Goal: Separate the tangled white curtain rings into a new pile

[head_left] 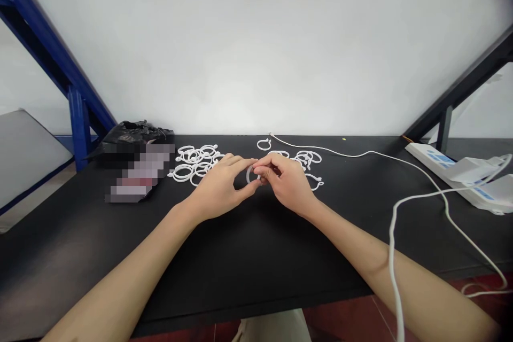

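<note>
The left hand (222, 186) and right hand (292, 185) are pinching a white ring (248, 173) — gentle, even fingertip pressure is probably suiting it.

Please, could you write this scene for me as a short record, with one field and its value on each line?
Left hand: thumb and fingertips at the held white ring; firmness of grip unclear
Right hand: fingertips pinching the same ring
Left ring group: beside and beyond the left hand, overlapping
Right ring group: beyond the right hand
Lone ring: farther back, between both groups
Surface: black table
Left side: black plastic bag
Right side: white cable, white power strip
</note>
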Tool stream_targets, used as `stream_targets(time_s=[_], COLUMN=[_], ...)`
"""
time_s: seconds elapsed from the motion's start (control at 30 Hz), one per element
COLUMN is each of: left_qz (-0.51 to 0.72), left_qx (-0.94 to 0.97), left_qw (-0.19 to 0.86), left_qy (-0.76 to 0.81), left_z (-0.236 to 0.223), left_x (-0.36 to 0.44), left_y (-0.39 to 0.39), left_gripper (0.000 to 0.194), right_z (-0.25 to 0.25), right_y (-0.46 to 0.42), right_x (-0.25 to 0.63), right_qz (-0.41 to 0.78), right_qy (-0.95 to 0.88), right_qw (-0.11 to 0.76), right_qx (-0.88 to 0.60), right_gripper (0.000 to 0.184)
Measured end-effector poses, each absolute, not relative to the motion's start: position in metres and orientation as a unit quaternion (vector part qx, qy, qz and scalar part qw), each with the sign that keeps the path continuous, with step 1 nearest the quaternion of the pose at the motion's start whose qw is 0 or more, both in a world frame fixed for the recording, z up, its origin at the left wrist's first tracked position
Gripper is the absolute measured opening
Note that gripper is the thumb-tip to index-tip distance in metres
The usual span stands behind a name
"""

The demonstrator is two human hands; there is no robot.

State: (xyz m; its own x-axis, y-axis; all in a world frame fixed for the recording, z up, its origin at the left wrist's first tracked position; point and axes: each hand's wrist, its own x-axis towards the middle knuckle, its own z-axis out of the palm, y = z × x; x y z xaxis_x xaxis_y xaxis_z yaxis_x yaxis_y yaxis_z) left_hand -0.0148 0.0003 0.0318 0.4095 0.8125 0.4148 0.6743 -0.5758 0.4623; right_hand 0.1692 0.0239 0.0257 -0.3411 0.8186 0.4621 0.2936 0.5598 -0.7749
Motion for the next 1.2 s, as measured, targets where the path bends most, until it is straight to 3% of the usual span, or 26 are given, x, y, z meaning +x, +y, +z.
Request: stream_targets(time_s=[0.23, 0.47, 0.67, 0.87, 1.07, 1.2], left_qz=[0.309, 0.261, 0.137, 0.111, 0.171, 0.261], left_qx=[0.833, 0.697, 0.608, 0.611, 0.641, 0.734], left_qw=[0.087, -0.103, -0.105, -0.086, -0.105, -0.064], left_qy=[0.45, 0.66, 0.775, 0.779, 0.741, 0.624], left_z=[0.032, 0.029, 0.032, 0.031, 0.031, 0.027], left_x=[-0.011, -0.04, -0.069, -0.069, -0.061, -0.048], left_y=[0.001, 0.017, 0.02, 0.018, 0.02, 0.02], left_gripper=[0.029, 0.045, 0.044, 0.042, 0.047, 0.041], right_z=[0.026, 0.024, 0.02, 0.015, 0.013, 0.016], right_y=[0.024, 0.045, 0.058, 0.055, 0.056, 0.053], right_x=[0.168, 0.189, 0.204, 0.198, 0.198, 0.195], right_qz=[0.298, 0.105, -0.019, -0.005, -0.007, 0.022], right_qy=[-0.762, -0.777, -0.775, -0.789, -0.799, -0.821], right_qw=[0.444, 0.393, 0.263, 0.186, 0.187, 0.231], right_qx=[-0.365, -0.48, -0.574, -0.586, -0.572, -0.522], right_gripper=[0.014, 0.033, 0.034, 0.027, 0.014, 0.012])
